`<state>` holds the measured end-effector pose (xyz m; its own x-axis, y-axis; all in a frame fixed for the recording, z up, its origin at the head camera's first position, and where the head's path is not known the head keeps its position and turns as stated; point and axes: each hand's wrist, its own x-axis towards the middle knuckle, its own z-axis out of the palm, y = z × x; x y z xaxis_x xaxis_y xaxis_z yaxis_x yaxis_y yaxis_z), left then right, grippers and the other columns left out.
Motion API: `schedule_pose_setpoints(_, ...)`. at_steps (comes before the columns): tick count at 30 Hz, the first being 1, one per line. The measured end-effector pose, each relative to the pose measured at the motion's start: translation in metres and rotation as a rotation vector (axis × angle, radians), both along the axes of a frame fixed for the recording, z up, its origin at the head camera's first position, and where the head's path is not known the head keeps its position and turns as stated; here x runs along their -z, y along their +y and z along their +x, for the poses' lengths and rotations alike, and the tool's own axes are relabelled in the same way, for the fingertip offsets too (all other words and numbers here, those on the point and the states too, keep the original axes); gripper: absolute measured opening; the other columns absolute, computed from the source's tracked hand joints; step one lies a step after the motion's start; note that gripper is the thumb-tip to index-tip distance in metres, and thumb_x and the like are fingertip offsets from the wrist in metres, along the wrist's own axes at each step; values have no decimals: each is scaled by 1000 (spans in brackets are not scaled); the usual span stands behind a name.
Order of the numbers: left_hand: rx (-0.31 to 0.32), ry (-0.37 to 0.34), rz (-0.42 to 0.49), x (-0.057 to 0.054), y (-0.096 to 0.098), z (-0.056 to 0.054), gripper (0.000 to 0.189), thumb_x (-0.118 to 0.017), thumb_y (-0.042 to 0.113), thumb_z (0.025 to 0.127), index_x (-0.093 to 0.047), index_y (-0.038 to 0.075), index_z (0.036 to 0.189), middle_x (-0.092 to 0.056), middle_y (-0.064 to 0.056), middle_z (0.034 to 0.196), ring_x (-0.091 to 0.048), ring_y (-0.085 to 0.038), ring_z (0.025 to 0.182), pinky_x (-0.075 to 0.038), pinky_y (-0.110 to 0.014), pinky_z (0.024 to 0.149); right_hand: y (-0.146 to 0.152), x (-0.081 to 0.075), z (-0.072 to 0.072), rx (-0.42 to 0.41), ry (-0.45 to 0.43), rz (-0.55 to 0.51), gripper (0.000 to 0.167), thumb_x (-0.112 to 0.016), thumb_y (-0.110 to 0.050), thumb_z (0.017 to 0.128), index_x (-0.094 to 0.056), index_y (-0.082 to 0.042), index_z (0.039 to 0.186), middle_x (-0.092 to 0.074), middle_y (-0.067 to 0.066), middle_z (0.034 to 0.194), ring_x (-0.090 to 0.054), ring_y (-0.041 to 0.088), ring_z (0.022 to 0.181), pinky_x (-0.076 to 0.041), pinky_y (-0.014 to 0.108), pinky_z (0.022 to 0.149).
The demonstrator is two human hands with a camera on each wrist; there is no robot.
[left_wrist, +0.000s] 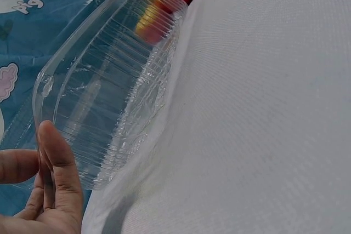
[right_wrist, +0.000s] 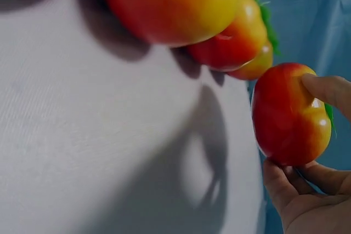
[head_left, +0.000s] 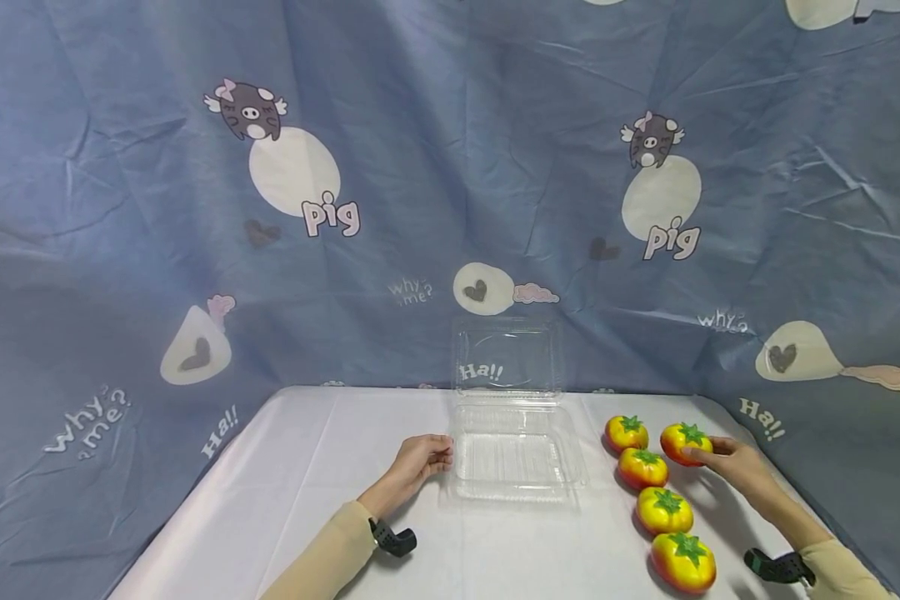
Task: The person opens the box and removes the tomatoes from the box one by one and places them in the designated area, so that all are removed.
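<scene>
Tomatoes lay in a loose group at the right of the white table [head_left: 300, 467], and the right hand [head_left: 738, 467] pinched the far right one [head_left: 686, 440], thumb under and fingers [right_wrist: 329, 89] over it, as the right wrist view showed. The other four [head_left: 663, 510] sat just beside it, untouched. The left hand [head_left: 420, 462] rested at the left rim of the clear clamshell box [head_left: 513, 454], its fingers [left_wrist: 57, 173] loosely straight against the wall, gripping nothing.

Doing this well probably meant lifting the tomato straight up so it would not knock its close neighbours, while the left hand kept the light box from sliding.

The tomatoes looked glossy and smooth, round, red fading to yellow, with green leafy tops; likely imitation fruit. The box was thin, ribbed, transparent plastic, its hinged lid [head_left: 506, 354] standing open against the blue printed cloth [head_left: 120, 208]. The table cover looked finely woven and matte.
</scene>
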<state>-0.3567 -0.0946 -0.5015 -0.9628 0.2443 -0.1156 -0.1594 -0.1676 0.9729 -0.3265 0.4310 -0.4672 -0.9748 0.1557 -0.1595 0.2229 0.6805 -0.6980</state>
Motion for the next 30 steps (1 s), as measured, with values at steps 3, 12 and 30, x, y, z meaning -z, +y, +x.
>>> schedule_pose_setpoints(3, -10, -3, 1, 6, 0, -3, 38, -53, 6, 95, -47, -21, 121, -61, -6, 85, -59, -11, 74, -55, -23, 70, 1, 7, -1, 5, 18, 21, 99, -60, -62, 86, -34, 19, 137, -36, 39, 139, -42, 50, 122, -39, 61, 99)
schedule_pose_setpoints(12, -36, -2, -8, 16, 2, -9, 38, -57, 10, 94, -51, -17, 119, -61, -6, 87, -59, -11, 73, -55, -22, 68, 1, 18, -1, 29, -12, 48, 102, -62, -64, 83, -35, 19, 135, -36, 40, 137, -40, 52, 121, -36, 63, 101)
schedule_pose_setpoints(30, 4, 4, 5, -8, 0, 8, 39, -53, 6, 95, -46, -21, 123, -62, -9, 90, -60, -11, 75, -55, -24, 73, -3, 24, 2, 27, -23, 32, 104, -60, -65, 83, -32, 20, 136, -34, 41, 138, -37, 54, 124, -33, 64, 104)
